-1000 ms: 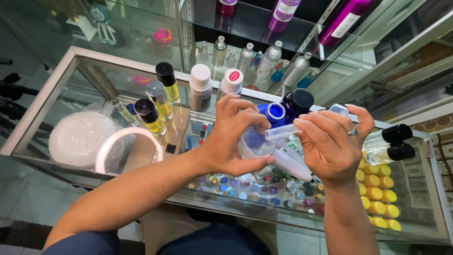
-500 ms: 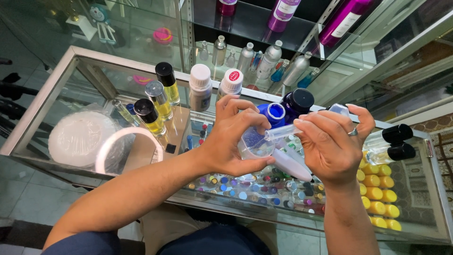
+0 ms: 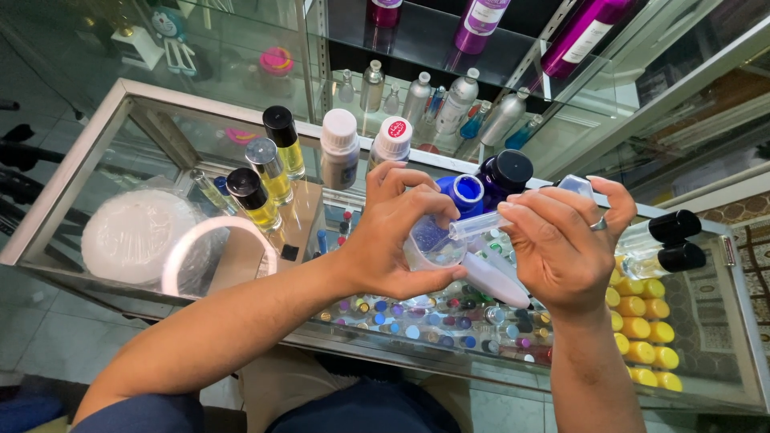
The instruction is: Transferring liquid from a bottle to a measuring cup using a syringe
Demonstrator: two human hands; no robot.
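Glass tabletop [image 3: 96, 152] carries oil bottles [image 3: 255, 198] holding yellow liquid and white-capped bottles [image 3: 340, 148]. Left hand [image 3: 393, 240], grip closed, holds a clear plastic cup [image 3: 433, 244] above it; right hand [image 3: 561, 248] pinches a small clear tube [image 3: 481, 224], tilted into the cup.

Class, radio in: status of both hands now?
Left hand grips clear cup. Right hand tips clear tube over it. Bottles crowd behind.

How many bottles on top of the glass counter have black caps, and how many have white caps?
Black-capped bottles: 5 (two of yellow liquid, one dark blue, two clear ones lying at the right)
White-capped bottles: 2
Total: 7
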